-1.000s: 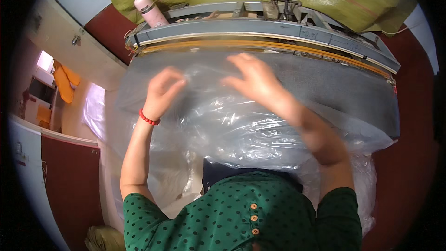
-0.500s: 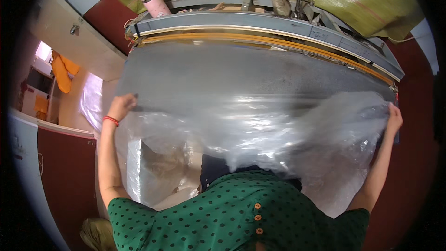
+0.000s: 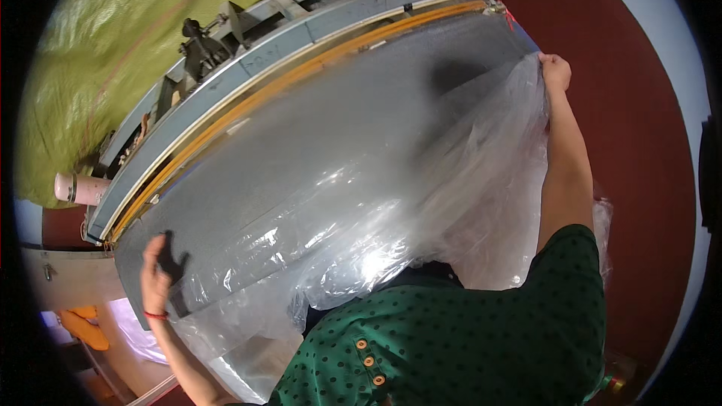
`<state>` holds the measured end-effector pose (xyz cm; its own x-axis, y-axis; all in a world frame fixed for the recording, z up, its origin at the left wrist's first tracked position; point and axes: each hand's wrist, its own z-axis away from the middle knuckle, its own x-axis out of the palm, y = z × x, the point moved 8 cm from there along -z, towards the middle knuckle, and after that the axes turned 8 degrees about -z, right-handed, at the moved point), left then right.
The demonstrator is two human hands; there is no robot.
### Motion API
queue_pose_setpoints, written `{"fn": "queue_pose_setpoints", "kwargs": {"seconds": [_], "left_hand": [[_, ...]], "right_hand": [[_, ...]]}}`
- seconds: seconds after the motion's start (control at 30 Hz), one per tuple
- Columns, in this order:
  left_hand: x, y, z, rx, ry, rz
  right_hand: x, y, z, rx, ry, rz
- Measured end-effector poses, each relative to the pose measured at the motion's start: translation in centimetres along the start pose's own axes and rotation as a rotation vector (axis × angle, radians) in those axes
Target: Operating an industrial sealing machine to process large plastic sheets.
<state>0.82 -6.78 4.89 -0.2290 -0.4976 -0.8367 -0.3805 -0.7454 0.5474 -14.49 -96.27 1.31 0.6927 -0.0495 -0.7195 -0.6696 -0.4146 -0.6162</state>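
Head view: both hands' grips, left hand [image 3: 154, 280], right hand [image 3: 555, 71], closed on clear plastic sheet [image 3: 391, 203] edges.

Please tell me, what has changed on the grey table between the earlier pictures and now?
A second ago both hands pressed the middle of the clear plastic sheet. Since then they moved apart: the left hand now holds its left edge, the right hand its right corner, pulling it wide. The grey table and pink bottle stayed put.
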Motion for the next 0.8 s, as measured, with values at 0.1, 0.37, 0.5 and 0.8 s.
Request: {"fn": "queue_pose_setpoints", "kwargs": {"seconds": [0.1, 0.37, 0.5, 0.8], "left_hand": [[5.1, 6.3, 1.3, 0.077, 0.049, -0.178], [6.8, -3.7, 11.7, -0.067, -0.600, -0.808], [-9.3, -25.4, 20.7, -0.666, -0.368, -0.830], [-21.3, -34.3, 13.3, -0.780, 0.731, -0.838]], "right_hand": [[-0.5, -1.5, 0.9, -0.092, 0.063, 0.152], [-0.2, -0.2, -0.4, -0.074, 0.002, 0.157], [0.6, -1.6, 0.3, -0.118, 0.037, 0.182], [3.5, -4.6, 1.5, -0.034, -0.014, 0.147]]}}
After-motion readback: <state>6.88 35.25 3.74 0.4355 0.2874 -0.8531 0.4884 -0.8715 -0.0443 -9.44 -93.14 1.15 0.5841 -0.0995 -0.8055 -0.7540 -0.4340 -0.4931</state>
